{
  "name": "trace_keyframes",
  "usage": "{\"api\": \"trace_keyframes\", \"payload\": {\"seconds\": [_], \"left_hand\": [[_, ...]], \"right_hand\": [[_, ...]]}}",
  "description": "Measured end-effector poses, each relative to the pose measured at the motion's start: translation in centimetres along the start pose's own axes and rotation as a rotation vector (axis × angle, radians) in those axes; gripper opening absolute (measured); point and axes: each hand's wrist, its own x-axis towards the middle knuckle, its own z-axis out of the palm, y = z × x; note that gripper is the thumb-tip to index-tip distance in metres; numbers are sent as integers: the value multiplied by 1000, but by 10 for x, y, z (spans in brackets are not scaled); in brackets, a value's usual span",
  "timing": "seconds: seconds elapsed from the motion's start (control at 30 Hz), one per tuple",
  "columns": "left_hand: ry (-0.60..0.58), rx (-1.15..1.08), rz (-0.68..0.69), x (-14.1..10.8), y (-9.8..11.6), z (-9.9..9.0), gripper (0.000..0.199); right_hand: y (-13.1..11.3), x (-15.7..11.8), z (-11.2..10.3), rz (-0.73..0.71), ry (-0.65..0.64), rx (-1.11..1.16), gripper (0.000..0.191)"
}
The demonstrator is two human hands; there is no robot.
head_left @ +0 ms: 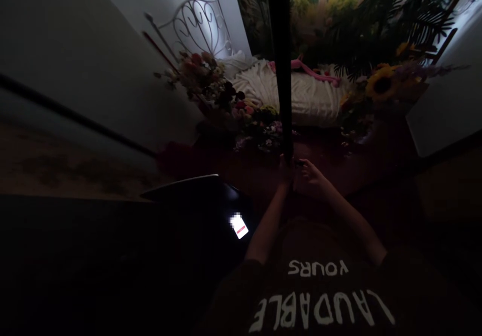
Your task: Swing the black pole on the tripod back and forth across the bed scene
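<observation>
A dark upright pole (282, 75) runs from the top edge down to my hands at the middle of the view. My left hand (286, 171) is closed around the lower part of this pole. Just right of it, my right hand (310, 171) pinches a small dark knob or lever (299, 163) beside the pole. Dim light hides the finer shape of that part and the pole's lower end.
Beyond the pole is a bed with a cream cover (316, 97) and a white metal headboard (198, 24). Flowers (203, 75) stand left, a sunflower (381, 83) right. A lit phone (240, 226) lies on a dark surface at lower left.
</observation>
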Motion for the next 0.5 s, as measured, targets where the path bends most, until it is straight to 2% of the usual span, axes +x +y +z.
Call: {"api": "trace_keyframes", "payload": {"seconds": [0.1, 0.2, 0.37, 0.5], "left_hand": [[13, -33, 14, 1, 0, 1, 54], [19, -33, 32, 2, -4, 3, 54], [30, -12, 22, 0, -11, 7, 55], [23, -13, 37, 1, -14, 8, 57]], "right_hand": [[-2, -9, -1, 33, -73, -21, 32], [-1, -11, -2, 5, -76, -86, 35], [-1, -4, -3, -103, -48, -258, 29], [2, 1, -3, -280, 54, -556, 26]]}}
